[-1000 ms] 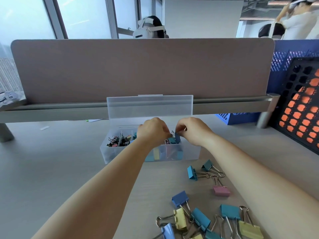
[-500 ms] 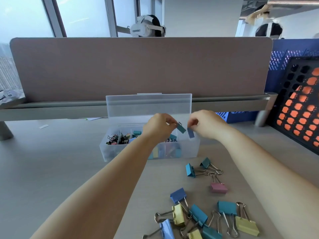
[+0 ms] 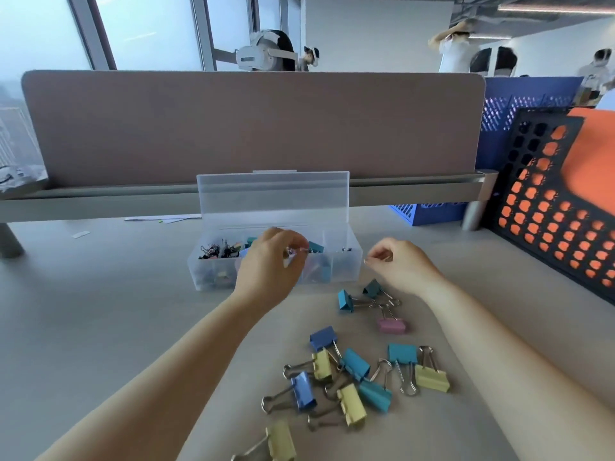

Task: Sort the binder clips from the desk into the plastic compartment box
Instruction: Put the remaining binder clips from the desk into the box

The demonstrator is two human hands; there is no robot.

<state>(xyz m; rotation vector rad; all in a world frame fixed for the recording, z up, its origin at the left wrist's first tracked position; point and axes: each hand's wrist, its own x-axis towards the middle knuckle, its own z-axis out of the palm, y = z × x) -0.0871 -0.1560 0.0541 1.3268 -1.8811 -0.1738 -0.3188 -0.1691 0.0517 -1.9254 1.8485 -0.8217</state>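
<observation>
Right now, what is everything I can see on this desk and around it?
Binder clips: about twelve; teal, blue, yellow, one pink; loose on the desk, in front of the box.
Plastic compartment box: one, clear, lid open; against the divider, clips inside.
Divider: one, brownish; behind the box.
Crate: one, blue; back right.
Perforated rack: one, black over orange; right edge.
Paper scraps: a few, white; back left.
People: several; beyond the divider.
Left hand: over the box, pinching what looks like a small clip.
Right hand: by the box's right end, fingers curled, nothing seen in them.
</observation>
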